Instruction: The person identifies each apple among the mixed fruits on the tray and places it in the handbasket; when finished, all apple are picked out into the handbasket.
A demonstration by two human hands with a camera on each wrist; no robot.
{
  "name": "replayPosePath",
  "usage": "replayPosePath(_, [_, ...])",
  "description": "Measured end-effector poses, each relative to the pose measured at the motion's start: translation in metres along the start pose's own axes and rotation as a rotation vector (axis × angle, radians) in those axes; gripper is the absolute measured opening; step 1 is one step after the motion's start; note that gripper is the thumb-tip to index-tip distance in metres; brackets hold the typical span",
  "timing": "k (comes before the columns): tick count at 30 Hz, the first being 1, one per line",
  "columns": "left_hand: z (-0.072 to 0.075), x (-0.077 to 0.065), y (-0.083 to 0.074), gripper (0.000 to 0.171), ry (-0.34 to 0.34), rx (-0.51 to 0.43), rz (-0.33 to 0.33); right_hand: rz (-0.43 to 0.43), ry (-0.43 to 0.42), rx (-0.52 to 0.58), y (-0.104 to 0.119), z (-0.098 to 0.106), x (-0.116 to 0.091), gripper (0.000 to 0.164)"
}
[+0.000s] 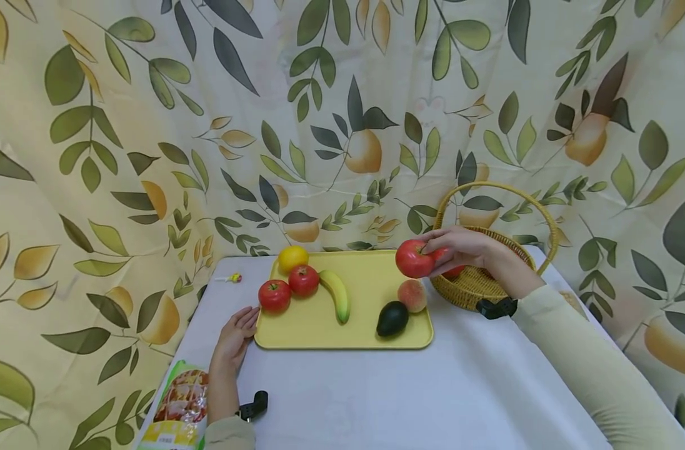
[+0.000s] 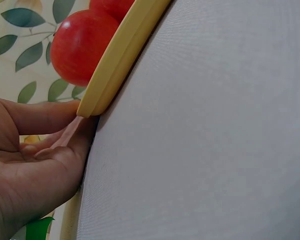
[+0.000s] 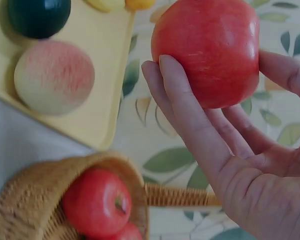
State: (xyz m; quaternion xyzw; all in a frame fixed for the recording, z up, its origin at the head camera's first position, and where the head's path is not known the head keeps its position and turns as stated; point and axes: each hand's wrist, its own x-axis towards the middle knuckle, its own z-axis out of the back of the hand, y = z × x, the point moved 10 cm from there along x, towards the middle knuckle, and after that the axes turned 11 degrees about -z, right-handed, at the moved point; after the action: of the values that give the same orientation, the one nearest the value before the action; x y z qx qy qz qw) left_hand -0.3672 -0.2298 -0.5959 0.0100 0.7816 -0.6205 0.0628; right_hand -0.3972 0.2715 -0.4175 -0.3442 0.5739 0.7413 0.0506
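My right hand (image 1: 459,245) holds a red apple (image 3: 207,50) above the right back part of the yellow tray (image 1: 370,275), fingers and thumb around its sides. At the tray's front left corner, my left hand (image 1: 232,340) pinches the rim, one finger along the edge and another beneath it. Two tomatoes (image 1: 274,296) lie near that corner, with a yellow lemon-like fruit (image 1: 293,258) behind them and a banana (image 1: 335,295) beside them. Toward the tray's right end sit a peach (image 1: 412,295) and a dark avocado (image 1: 392,319).
A wicker basket (image 1: 460,297) with a tall handle stands right of the tray, with red apples (image 3: 96,202) inside. A wrapped lollipop (image 1: 235,277) lies at the back left. A printed food bag (image 1: 179,406) lies by the left forearm. Leaf-patterned cloth hangs behind the white-covered table.
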Motion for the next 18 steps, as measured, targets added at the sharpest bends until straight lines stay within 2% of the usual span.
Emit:
replayPosePath(8, [0.001, -0.002, 0.0, 0.069, 0.004, -0.014, 0.003, -0.03, -0.043, -0.003, -0.014, 0.035, -0.002, 0.065])
replayPosePath(18, [0.0, 0.0, -0.002, 0.069, 0.009, -0.014, -0.008, -0.062, -0.071, -0.03, -0.027, 0.065, -0.011, 0.071])
